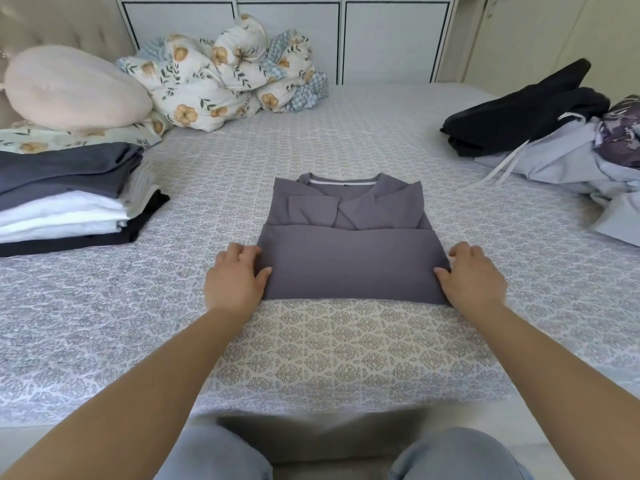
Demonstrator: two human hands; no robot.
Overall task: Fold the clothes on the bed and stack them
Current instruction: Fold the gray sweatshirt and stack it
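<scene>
The grey shirt [349, 244] is laid flat in the middle of the bed [346, 341]. Its two side edges are pinched by the left hand [235, 278] and right hand [474, 275], likely so another fold can be made. The folded stack [69, 199] is kept at the left.

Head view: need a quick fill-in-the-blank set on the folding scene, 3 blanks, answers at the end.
1. Both hands, left hand and right hand, grip the near corners of the ____ shirt.
2. The stack of folded clothes lies on the person's ____ side of the bed.
3. The top garment of the unfolded pile is ____ in colour.

Missing words: grey; left; black
</scene>
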